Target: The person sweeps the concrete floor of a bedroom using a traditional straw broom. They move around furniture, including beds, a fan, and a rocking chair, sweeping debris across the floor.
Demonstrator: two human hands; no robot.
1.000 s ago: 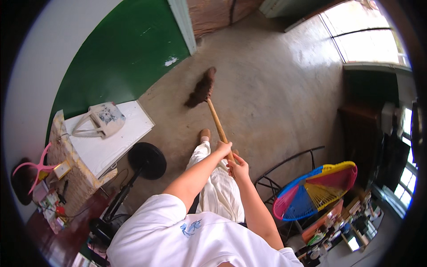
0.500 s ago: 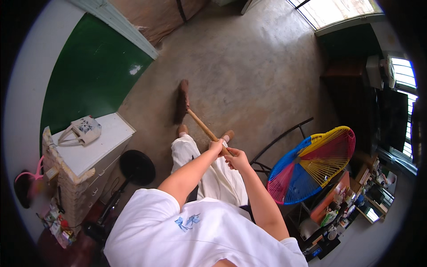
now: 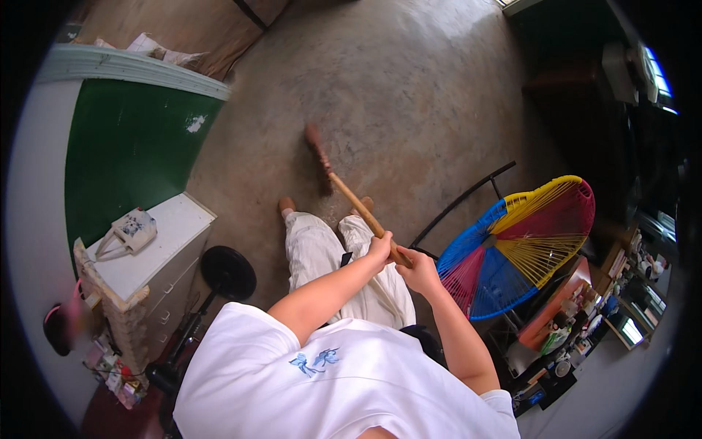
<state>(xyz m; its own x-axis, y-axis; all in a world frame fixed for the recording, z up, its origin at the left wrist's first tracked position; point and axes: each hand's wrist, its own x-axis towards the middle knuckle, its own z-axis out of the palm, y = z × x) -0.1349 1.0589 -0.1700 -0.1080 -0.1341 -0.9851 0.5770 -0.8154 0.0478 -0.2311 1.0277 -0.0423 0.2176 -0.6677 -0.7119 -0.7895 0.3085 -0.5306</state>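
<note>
I hold a broom (image 3: 353, 199) by its pale wooden handle, slanting away from me to the floor. Its reddish-brown head (image 3: 322, 155) rests on or just over the concrete, ahead of my feet, and is blurred. My left hand (image 3: 379, 250) is wrapped around the handle a little below its upper end. Closer to me and to the right, my right hand (image 3: 418, 272) is closed at the handle's end. Some fingers of both hands are hidden.
Right of me stands a corded chair (image 3: 515, 249) in blue, yellow and red on a black frame. On the left are a white-topped cabinet (image 3: 179, 223) with a cloth bag (image 3: 128, 233) and a black round-based stand (image 3: 228, 273). Concrete floor (image 3: 417, 95) stretches ahead.
The broom's head has swung slightly right. Both hands have shifted right and nearer to my body, still gripping the handle. The view has turned a little.
</note>
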